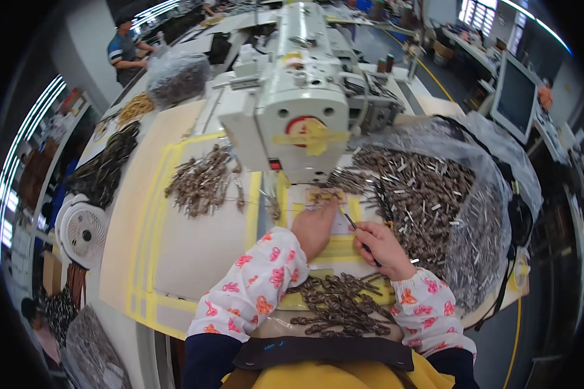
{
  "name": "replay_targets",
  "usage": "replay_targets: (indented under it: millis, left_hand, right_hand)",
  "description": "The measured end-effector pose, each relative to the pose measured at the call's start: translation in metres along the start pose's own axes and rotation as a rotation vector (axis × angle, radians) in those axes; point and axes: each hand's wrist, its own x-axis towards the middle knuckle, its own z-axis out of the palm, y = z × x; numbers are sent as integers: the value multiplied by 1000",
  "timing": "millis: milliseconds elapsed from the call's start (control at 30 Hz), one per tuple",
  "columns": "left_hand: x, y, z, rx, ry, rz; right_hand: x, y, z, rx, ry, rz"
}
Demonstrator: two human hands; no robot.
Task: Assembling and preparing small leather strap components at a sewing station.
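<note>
At frame centre, the left hand (315, 225) pressed a strap (324, 196) flat under the machine (298, 97); the right hand (383, 246) pinched a dark tool (360, 236). A small sewn-looking pile (201, 181) lay left, and a far bigger bagful (428, 194) waited right.

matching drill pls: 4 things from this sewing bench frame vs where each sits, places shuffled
1 left hand
2 right hand
3 loose brown pile
4 clear bag of pieces

a right of the sewing machine
b flat under the machine head
c left of the machine, on the table
d holding a thin dark tool

1-b, 2-d, 3-c, 4-a
</note>
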Motion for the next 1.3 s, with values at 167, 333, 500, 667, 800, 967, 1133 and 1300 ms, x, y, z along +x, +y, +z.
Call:
replay_targets:
  millis: [167,333,500,667,800,967,1133,1300]
  left_hand:
    - [8,8,-16,-47,88,-11]
    - [13,6,-17,-114,95,-56]
    - [10,7,-3,88,124,-60]
    - [8,-2,-7,186,150,-18]
    - [8,0,-3,231,138,-2]
    - [8,1,-5,193,192,28]
    - [-10,-13,-26,-25,278,129]
    - [-45,-32,-76,-68,201,5]
  right_hand:
    - [-4,-10,-26,-371,530,-697]
    - [1,-26,-57,-958,673,-869]
    - [-5,-9,-50,-1115,627,-865]
    - [12,-16,-24,-1341,629,-913]
    - [19,-12,-25,-1515,666,-670]
    - [26,-8,-38,-1468,683,-641]
    - [26,-12,-35,-1330,624,-661]
    - [15,-15,-22,-1083,386,-741]
